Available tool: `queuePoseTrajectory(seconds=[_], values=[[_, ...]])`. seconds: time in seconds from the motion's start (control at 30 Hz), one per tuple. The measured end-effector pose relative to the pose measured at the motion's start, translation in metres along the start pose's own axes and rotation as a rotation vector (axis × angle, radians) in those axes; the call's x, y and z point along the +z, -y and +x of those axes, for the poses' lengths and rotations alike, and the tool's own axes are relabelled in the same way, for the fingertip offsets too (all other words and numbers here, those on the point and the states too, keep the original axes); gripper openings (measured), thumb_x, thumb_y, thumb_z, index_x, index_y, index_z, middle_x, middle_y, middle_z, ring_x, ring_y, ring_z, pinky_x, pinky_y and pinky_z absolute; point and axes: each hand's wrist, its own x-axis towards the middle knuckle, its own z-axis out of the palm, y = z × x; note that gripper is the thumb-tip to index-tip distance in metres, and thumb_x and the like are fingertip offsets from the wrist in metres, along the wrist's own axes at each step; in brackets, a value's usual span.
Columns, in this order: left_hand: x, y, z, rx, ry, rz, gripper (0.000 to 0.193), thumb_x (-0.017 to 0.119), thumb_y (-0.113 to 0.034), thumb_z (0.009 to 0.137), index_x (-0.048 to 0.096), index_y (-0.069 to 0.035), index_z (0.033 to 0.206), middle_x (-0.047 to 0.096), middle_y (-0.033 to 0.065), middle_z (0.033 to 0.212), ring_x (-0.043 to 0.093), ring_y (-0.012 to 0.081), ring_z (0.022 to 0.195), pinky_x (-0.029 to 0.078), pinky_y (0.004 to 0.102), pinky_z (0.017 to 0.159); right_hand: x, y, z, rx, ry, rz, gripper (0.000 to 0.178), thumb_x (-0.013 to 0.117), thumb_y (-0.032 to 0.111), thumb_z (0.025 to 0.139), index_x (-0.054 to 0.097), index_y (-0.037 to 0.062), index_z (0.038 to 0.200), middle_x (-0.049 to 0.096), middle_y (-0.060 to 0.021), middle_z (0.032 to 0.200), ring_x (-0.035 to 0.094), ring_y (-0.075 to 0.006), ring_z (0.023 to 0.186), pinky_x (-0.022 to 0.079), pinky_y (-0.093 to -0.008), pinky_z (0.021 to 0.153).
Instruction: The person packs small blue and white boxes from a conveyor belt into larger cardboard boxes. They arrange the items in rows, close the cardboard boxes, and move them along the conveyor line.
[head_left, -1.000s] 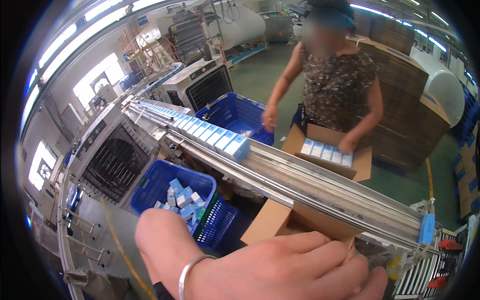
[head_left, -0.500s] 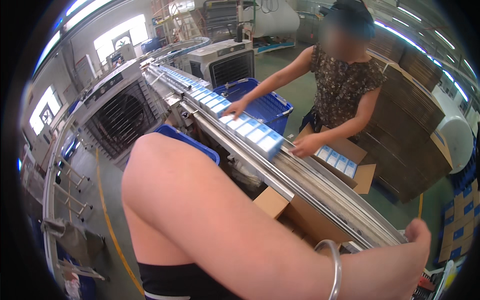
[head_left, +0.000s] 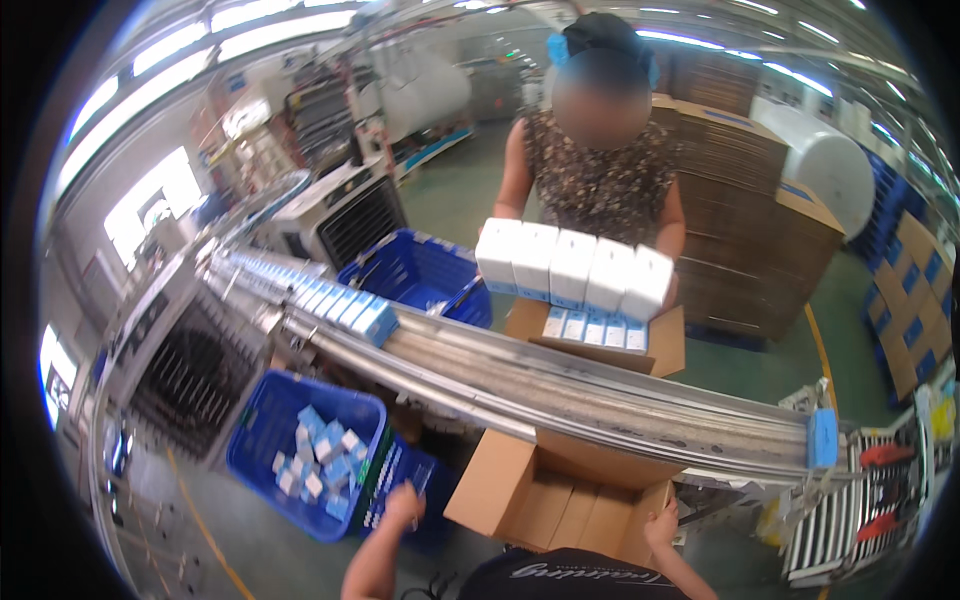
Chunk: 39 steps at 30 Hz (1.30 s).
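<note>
Open carton (head_left: 570, 508) on near side of conveyor (head_left: 600, 385). Right hand (head_left: 660, 527): fingers at its right edge (clamped or merely resting, cannot tell). Left hand (head_left: 404, 507): left of carton, near blue basket (head_left: 410, 468); finger closure unclear.

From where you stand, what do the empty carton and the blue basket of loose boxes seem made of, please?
Empty carton: probably matte cardboard, from its brown, folded flaps. Blue basket: likely moulded plastic, slightly glossy, given its uniform colour and rounded corners.
</note>
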Motion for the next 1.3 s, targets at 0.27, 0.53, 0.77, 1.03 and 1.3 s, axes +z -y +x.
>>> queuePoseTrajectory(seconds=[0.27,0.53,0.77,1.03,1.3], values=[[0.161,-0.027,-0.050,0.048,0.844,-0.168,0.043,0.052,-0.037,0.085,0.061,-0.001,0.106,0.060,0.0205,0.106,0.060,0.0332,0.096,0.048,0.0396,0.081,0.000,-0.003,0.005,0.017,-0.041,-0.016,0.067,0.065,0.012,0.074,0.031,0.0019,0.131,0.049,-0.0244,0.116,0.052,-0.0409,0.100,0.044,-0.0456,0.085],[0.170,-0.044,-0.064,0.072,0.765,-0.337,0.052,0.049,-0.045,0.085,0.061,0.001,0.108,0.060,0.0208,0.108,0.059,0.0347,0.098,0.045,0.0402,0.086,-0.020,-0.096,-0.004,0.278,-0.116,0.671,0.030,0.052,0.024,0.090,0.054,0.0006,0.109,0.058,-0.0098,0.103,0.053,-0.0189,0.097,0.042,-0.0308,0.085],[0.197,-0.025,-0.066,0.139,0.796,-0.340,0.061,0.047,-0.051,0.086,0.060,0.004,0.109,0.060,0.0211,0.110,0.058,0.0361,0.099,0.042,0.0408,0.089,-0.013,-0.224,-0.152,0.778,0.245,-0.092,0.026,0.053,0.016,0.086,0.054,-0.0047,0.102,0.059,-0.0170,0.099,0.057,-0.0257,0.089,0.045,-0.0345,0.082],[0.160,-0.098,0.007,0.247,0.766,-0.315,0.057,0.048,-0.048,0.085,0.060,0.003,0.106,0.061,0.0208,0.108,0.058,0.0357,0.098,0.043,0.0409,0.087,-0.017,-0.187,-0.169,0.826,0.211,-0.006,0.023,0.053,0.017,0.087,0.053,-0.0032,0.099,0.057,-0.0143,0.094,0.055,-0.0231,0.084,0.043,-0.0325,0.077],[0.089,-0.231,0.055,0.515,0.691,-0.267,0.050,0.050,-0.044,0.084,0.060,0.002,0.103,0.061,0.0203,0.105,0.059,0.0350,0.095,0.044,0.0409,0.084,-0.020,-0.167,-0.178,0.889,0.185,0.110,0.021,0.053,0.017,0.088,0.053,-0.0016,0.097,0.055,-0.0117,0.090,0.053,-0.0204,0.079,0.042,-0.0305,0.072]])
